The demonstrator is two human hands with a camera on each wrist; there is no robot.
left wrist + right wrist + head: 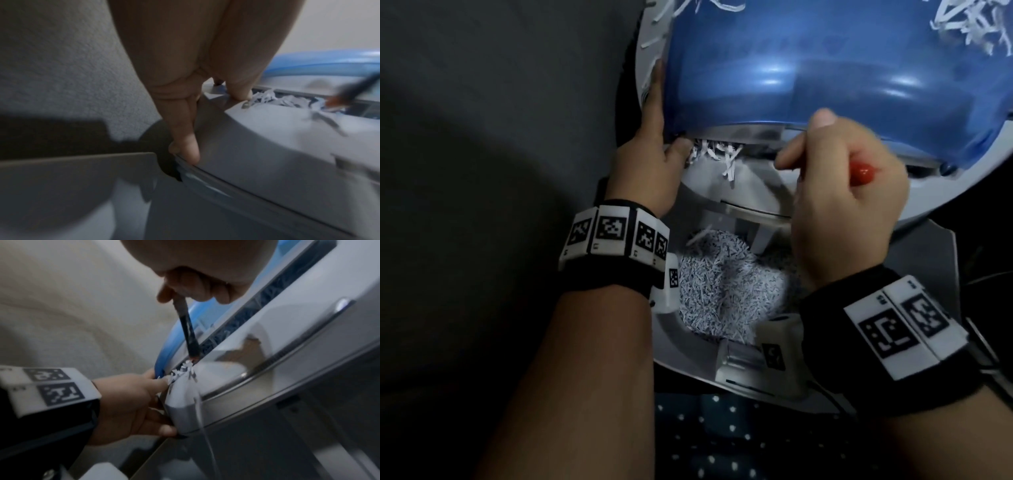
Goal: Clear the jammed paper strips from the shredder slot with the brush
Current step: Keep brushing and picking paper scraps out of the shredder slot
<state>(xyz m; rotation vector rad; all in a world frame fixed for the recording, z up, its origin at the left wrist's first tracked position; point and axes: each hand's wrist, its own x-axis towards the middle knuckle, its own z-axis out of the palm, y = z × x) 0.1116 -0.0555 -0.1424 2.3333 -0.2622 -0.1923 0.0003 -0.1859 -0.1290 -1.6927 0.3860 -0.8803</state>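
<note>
It looks like a home or small office corner. A paper shredder (pixel 825 68) with a blue top and grey body is the main sign, its bin (pixel 722 291) below heaped with fine white shreddings. To its left lies a plain grey wall or floor; nearer the viewer, dark fabric (pixel 722 445) with pale dots.

A dark grey, dimly lit surface (pixel 482 137) fills the left half of the head view, with a deeper shadow lying across its upper left. In the left wrist view a pale wall (pixel 61 56) with a fine, rough texture takes the upper left of the frame, crossed lower down by a hard-edged dark shadow. At the bottom centre of the head view lies dark blue cloth (pixel 722 445) dotted with small white marks.
</note>
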